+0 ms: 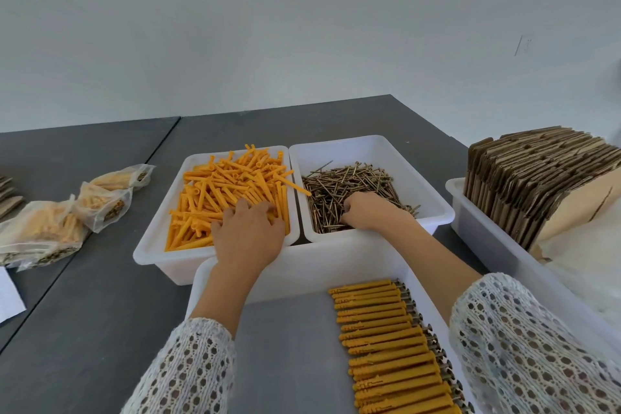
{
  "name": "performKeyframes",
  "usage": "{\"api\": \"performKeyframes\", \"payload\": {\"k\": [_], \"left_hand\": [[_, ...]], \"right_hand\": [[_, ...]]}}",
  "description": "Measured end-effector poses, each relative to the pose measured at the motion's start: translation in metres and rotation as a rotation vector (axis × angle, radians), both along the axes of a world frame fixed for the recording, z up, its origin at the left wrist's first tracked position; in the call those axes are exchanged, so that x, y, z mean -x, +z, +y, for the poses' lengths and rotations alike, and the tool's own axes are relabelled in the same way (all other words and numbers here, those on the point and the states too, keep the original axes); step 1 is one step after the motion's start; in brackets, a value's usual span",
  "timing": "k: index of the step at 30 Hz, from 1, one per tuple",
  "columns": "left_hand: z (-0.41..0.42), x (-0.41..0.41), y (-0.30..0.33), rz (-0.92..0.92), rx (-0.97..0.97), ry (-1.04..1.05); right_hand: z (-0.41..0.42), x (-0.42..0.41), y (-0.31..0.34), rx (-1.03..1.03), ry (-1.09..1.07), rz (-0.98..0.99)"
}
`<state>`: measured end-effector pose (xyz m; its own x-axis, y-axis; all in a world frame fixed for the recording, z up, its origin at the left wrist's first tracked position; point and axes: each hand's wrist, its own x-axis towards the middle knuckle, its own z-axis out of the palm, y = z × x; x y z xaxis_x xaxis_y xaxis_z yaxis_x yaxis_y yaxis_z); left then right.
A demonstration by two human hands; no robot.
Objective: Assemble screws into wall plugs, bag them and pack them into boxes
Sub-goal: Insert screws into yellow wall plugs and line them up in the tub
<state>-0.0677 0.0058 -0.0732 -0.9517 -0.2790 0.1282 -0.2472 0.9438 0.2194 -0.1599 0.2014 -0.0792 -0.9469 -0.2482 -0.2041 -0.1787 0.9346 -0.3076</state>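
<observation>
1. Left hand (247,232) lies palm down in the plug bin (151,245), fingers reaching forward into the orange plugs (228,188). The fingertips are buried in the pile, so I cannot tell whether one is pinched.
2. Right hand (366,212) is in the screw bin (433,208), fingers curled down into the screws (336,191). It looks like a gathering grip, but the tips are hidden and a held screw cannot be confirmed.
3. The two bins sit side by side and touching, one under each hand. Judged: this lets both parts be picked in one reach.
4. The near tray (201,282) sits just in front of the bins, under the forearms. It holds a row of assembled plugs (389,346) laid parallel along its right side, screw heads pointing right. Judged: a neat row makes counting for bagging easy, and the short path from bins to tray saves motion.
5. Filled bags (67,212) lie on the table (84,329) to the left, well apart from the bins.
6. Flat cartons (531,178) stand on edge in a bin on the right, not yet folded.
7. Step in hand, judged: picking the next plug and screw; assembly is still running.
</observation>
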Motion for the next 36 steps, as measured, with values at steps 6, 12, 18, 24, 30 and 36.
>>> {"api": "performKeyframes", "payload": {"k": [6,12,18,24,30,36], "left_hand": [[-0.001,0.002,-0.001,0.012,-0.042,-0.010],[-0.004,0.005,-0.005,0.008,-0.092,-0.029],[-0.002,0.006,-0.004,0.097,-0.237,0.014],[0.000,0.003,-0.004,0.232,-0.258,0.047],[0.006,0.000,-0.002,0.448,-0.272,0.041],[0.008,0.000,-0.004,0.607,-0.326,-0.155]], "right_hand": [[0.001,-0.001,0.002,-0.002,0.084,-0.044],[0.004,-0.007,0.006,0.001,0.102,-0.078],[0.010,-0.009,0.006,0.240,-0.014,0.073],[0.010,-0.010,0.010,0.468,-0.096,0.211],[0.010,-0.012,0.012,0.636,-0.120,0.241],[0.012,-0.012,0.013,0.766,-0.178,0.221]]}}
